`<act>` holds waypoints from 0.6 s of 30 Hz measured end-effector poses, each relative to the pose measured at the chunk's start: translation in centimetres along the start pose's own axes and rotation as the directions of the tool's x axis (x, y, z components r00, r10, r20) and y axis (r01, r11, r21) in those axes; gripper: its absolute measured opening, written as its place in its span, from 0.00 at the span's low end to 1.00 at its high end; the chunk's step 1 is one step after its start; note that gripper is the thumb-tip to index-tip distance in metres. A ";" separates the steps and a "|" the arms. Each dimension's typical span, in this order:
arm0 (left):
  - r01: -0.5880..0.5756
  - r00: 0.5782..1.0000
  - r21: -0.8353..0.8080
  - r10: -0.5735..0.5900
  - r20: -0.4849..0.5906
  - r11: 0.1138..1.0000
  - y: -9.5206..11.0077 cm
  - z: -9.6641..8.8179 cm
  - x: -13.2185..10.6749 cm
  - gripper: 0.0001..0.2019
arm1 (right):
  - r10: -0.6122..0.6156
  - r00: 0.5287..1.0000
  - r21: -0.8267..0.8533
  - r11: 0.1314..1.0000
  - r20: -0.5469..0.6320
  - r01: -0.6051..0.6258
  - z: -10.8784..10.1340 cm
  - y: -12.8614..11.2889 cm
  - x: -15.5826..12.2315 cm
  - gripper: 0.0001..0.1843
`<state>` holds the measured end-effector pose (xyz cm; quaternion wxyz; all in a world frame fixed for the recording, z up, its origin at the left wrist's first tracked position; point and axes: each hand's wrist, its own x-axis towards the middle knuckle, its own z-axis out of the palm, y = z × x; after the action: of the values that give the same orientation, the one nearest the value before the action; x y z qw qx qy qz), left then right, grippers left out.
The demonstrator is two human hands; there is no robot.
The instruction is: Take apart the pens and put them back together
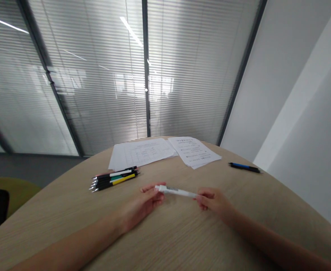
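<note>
A white pen point(175, 191) with a printed label hangs level just above the wooden table point(69, 218), held at both ends. My left hand point(146, 205) pinches its left end between thumb and fingers. My right hand point(214, 201) pinches its right tip. Both forearms rest on the table. A bundle of several pens point(114, 178) with black, white, green, yellow and red barrels lies to the left beyond my left hand.
Two sets of printed paper sheets point(143, 152) point(194, 150) lie at the table's far edge. A blue and black pen point(244, 167) lies alone at the right. A yellow-green chair point(2, 199) stands at the left. Glass walls with blinds are behind.
</note>
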<state>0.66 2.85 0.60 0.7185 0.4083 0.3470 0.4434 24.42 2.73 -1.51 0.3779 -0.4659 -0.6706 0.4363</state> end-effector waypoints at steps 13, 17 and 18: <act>0.078 0.992 -0.387 -0.033 0.122 0.919 -0.7 5.1 -2.8 0.24 | -0.483 0.828 -0.663 0.523 0.287 0.535 1.7 -0.2 -2.1 0.14; 0.056 0.993 -0.392 -0.011 0.115 0.918 0.9 5.4 -3.1 0.24 | -0.516 0.764 -0.588 0.500 0.388 0.636 2.0 -0.5 -2.5 0.23; 0.046 0.993 -0.400 0.000 0.114 0.916 1.8 5.2 -3.0 0.25 | -0.510 0.772 -0.562 0.536 0.380 0.630 1.9 -0.5 -2.5 0.26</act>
<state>3.41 -0.90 4.81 0.8104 0.2722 0.2127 0.4731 23.27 -0.23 -1.96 0.2503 -0.2840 -0.9237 0.0594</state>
